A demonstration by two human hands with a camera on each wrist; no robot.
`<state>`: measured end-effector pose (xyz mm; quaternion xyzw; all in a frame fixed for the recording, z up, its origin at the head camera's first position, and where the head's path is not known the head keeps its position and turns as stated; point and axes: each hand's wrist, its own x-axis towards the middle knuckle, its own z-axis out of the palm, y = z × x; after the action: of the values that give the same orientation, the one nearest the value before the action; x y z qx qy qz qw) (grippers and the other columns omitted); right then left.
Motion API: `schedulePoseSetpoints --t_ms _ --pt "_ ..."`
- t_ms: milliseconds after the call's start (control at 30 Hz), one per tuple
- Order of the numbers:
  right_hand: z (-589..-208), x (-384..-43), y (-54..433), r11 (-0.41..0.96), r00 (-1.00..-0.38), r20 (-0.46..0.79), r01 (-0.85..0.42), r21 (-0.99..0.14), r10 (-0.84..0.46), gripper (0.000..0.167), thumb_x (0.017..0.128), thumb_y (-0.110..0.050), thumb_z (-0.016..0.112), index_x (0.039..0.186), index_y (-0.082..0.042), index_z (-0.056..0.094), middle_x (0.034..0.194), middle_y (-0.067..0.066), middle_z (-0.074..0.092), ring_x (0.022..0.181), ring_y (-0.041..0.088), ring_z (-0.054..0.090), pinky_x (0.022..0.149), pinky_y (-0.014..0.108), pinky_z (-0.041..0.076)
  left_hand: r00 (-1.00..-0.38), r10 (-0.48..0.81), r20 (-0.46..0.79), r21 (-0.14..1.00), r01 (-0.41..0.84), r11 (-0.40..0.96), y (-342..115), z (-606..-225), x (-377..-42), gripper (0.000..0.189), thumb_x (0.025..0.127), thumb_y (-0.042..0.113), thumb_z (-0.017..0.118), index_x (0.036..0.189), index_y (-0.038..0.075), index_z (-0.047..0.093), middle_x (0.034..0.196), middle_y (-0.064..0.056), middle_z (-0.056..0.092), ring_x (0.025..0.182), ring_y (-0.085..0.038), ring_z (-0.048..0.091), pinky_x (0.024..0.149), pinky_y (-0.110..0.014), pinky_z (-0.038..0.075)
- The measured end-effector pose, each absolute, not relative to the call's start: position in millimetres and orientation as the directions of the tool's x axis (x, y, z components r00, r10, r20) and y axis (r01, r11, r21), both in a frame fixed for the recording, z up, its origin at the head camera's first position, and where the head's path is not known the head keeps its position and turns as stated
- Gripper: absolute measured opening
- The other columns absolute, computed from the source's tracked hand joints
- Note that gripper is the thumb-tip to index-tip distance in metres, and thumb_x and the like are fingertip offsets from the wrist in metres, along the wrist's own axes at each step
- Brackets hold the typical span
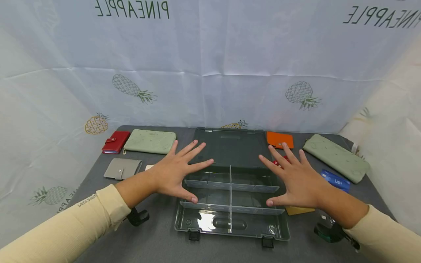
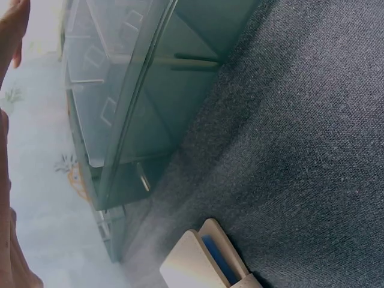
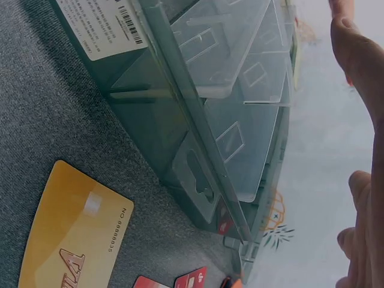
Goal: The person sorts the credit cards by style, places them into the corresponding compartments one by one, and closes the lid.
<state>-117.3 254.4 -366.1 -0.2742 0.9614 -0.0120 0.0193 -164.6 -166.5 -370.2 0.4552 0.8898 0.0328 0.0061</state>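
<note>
Both hands hover with fingers spread over a dark see-through plastic organizer box (image 1: 250, 228), whose lid (image 1: 230, 149) lies folded back. Clear dividers (image 1: 210, 207) split the box into several compartments, and no objects show in them. My left hand (image 1: 177, 173) is above the box's left side, palm down, holding nothing. Over the right side is my right hand (image 1: 300, 180), its fingers also straight and holding nothing. Beside the box in the left wrist view lies a beige card holder (image 2: 195, 264) with something blue inside. A gold card (image 3: 72, 234) lies by the box in the right wrist view.
At left lie a red card wallet (image 1: 116, 142), a light green long wallet (image 1: 150, 141) and a grey wallet (image 1: 123, 168). At right are an orange pouch (image 1: 279, 139), another green wallet (image 1: 337, 158), a blue card (image 1: 335, 180) and red cards (image 3: 191, 279). A curtain (image 1: 204, 44) hangs behind.
</note>
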Motion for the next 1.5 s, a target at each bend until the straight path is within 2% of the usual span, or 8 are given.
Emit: schedulePoseSetpoints --t_ms 333,533,733,967,1033,1100,1233,1500 --pt "-365.7 -118.8 260.0 0.851 -0.852 -0.011 -0.523 -0.048 -0.524 0.126 0.075 -0.097 0.059 0.173 -0.032 0.014 0.179 0.013 0.004 0.16 0.053 0.002 0.113 0.085 0.002 -0.583 0.812 0.024 0.044 0.812 0.582 -168.9 -371.5 -164.1 0.118 0.076 0.086 0.071 0.172 0.039 0.021 0.18 -0.005 -0.006 0.164 -0.035 -0.004 0.115 -0.082 -0.003" --pt "-365.4 -118.4 265.2 0.831 -0.833 0.024 -0.554 -0.052 -0.553 0.121 0.079 -0.094 0.059 0.173 -0.031 0.016 0.178 0.015 0.008 0.161 0.049 0.002 0.117 0.08 0.001 -0.609 0.793 0.022 0.053 0.793 0.607 -174.1 -374.1 -163.6 0.117 0.078 0.093 0.061 0.172 0.04 0.016 0.179 -0.003 -0.008 0.164 -0.036 -0.001 0.117 -0.08 0.0" --pt "-367.9 -124.7 276.4 0.799 -0.807 0.082 -0.591 -0.113 -0.585 0.113 0.083 -0.081 0.072 0.171 -0.028 0.027 0.176 0.016 0.021 0.16 0.048 0.014 0.119 0.077 0.013 -0.636 0.771 0.042 0.118 0.769 0.628 -179.5 -378.5 -160.9 0.114 0.08 0.091 0.061 0.172 0.036 0.02 0.18 -0.006 0.0 0.163 -0.039 0.014 0.118 -0.075 0.024" --pt "-375.6 -139.0 295.5 0.769 -0.791 0.113 -0.611 -0.189 -0.601 0.102 0.086 -0.066 0.08 0.167 -0.022 0.038 0.166 0.02 0.038 0.15 0.049 0.034 0.111 0.076 0.033 -0.714 0.696 0.076 0.222 0.693 0.686 -190.6 -390.0 -151.8 0.107 0.084 0.08 0.069 0.171 0.036 0.024 0.177 -0.009 0.017 0.154 -0.038 0.037 0.105 -0.062 0.048" --pt "-378.4 -143.8 302.0 0.761 -0.796 0.097 -0.602 -0.243 -0.598 0.098 0.088 -0.061 0.081 0.167 -0.02 0.038 0.166 0.021 0.038 0.147 0.048 0.037 0.108 0.077 0.036 -0.741 0.665 0.096 0.272 0.662 0.698 -193.6 -393.0 -146.8 0.103 0.085 0.074 0.074 0.17 0.036 0.028 0.175 -0.008 0.022 0.14 -0.031 0.053 0.09 -0.051 0.056" --pt "-382.1 -148.6 308.9 0.75 -0.801 0.077 -0.586 -0.308 -0.594 0.094 0.091 -0.054 0.081 0.166 -0.018 0.039 0.165 0.021 0.037 0.144 0.046 0.039 0.105 0.076 0.041 -0.767 0.633 0.108 0.326 0.629 0.706 -195.8 -396.4 -141.4 0.099 0.087 0.067 0.077 0.169 0.037 0.032 0.173 -0.008 0.027 0.112 -0.018 0.066 0.074 -0.038 0.055" --pt "-392.6 -159.2 322.2 0.723 -0.807 0.054 -0.554 -0.413 -0.588 0.083 0.095 -0.04 0.08 0.163 -0.011 0.043 0.163 0.023 0.039 0.141 0.045 0.041 0.103 0.075 0.043 -0.802 0.583 0.128 0.448 0.572 0.688 -197.1 -404.4 -130.0 0.088 0.091 0.055 0.078 0.167 0.035 0.037 0.166 -0.008 0.036 0.066 -0.004 0.054 0.062 -0.028 0.045" --pt "-410.2 -177.3 341.0 0.713 -0.845 0.043 -0.476 -0.515 -0.533 0.065 0.099 -0.026 0.077 0.156 -0.007 0.052 0.15 0.017 0.054 0.136 0.044 0.047 0.106 0.075 0.037 -0.848 0.501 0.175 0.697 0.466 0.545 -198.1 -430.5 -112.0 0.066 0.099 0.03 0.076 0.158 0.016 0.05 0.154 -0.006 0.044 0.108 -0.022 0.062 0.08 -0.034 0.055"
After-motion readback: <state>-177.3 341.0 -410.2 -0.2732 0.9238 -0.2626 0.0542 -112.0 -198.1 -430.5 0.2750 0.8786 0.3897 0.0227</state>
